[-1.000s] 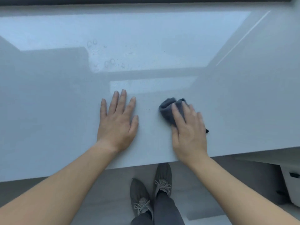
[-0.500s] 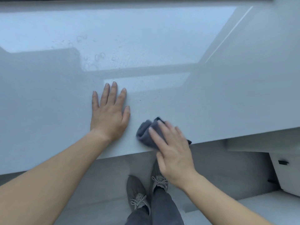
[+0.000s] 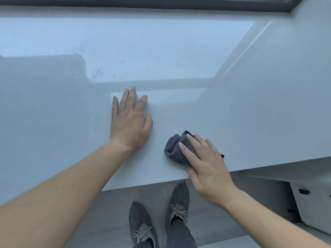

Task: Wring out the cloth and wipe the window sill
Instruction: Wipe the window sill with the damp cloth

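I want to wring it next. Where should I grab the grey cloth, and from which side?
Probably the bunched hump of the cloth that sticks out past the right hand, taken from above on its left. The folds stand up off the sill there; the rest lies flat under that hand.

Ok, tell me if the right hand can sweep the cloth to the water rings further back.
Probably, though not straight: the left hand lies flat on the sill between cloth and water rings, so the right hand must skirt it.
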Tool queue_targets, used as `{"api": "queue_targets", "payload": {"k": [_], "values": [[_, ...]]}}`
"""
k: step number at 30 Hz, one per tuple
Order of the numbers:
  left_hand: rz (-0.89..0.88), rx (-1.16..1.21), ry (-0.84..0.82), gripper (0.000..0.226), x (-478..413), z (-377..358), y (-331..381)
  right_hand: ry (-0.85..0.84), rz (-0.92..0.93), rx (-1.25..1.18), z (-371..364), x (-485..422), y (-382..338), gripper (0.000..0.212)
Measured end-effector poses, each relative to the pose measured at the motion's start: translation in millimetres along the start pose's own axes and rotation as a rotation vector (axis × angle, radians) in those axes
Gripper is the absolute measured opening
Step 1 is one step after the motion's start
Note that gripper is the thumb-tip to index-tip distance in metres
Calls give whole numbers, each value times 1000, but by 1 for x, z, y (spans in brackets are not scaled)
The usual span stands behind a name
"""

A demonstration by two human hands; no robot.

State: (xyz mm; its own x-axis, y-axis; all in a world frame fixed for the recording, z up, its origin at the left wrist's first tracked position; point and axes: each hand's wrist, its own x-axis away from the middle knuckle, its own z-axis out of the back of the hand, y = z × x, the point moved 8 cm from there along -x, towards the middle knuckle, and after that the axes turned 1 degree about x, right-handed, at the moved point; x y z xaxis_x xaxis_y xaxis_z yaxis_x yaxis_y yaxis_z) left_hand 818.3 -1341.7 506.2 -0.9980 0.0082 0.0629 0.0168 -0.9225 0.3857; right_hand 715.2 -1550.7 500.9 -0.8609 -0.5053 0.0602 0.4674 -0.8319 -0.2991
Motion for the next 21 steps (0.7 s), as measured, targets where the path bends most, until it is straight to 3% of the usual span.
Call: {"api": "queue_targets", "payload": {"k": [2, 5, 7, 11, 13, 14, 18, 19, 21], "values": [[40, 18, -5, 57, -12, -6, 3, 5, -21, 24, 7, -19, 30, 65], [92, -23, 8, 58, -16, -12, 2, 137, -375, -21, 29, -59, 87, 61], [90, -55, 14, 60, -15, -13, 3, 174, -478, -17, 30, -73, 92, 60], [101, -71, 19, 64, -15, -12, 5, 29, -85, 35, 17, -70, 56, 57], [105, -75, 28, 64, -15, -12, 6, -27, 24, 53, 21, -80, 71, 56], [107, -73, 31, 63, -15, -12, 6, -16, -4, 59, 25, -93, 85, 57], [113, -76, 41, 63, -16, -11, 5, 137, -423, -11, 41, -140, 123, 60], [110, -87, 43, 63, -17, -11, 5, 148, -421, -3, 39, -144, 112, 60], [107, -97, 42, 63, -16, -12, 6, 95, -209, 15, 28, -142, 73, 60]]}}
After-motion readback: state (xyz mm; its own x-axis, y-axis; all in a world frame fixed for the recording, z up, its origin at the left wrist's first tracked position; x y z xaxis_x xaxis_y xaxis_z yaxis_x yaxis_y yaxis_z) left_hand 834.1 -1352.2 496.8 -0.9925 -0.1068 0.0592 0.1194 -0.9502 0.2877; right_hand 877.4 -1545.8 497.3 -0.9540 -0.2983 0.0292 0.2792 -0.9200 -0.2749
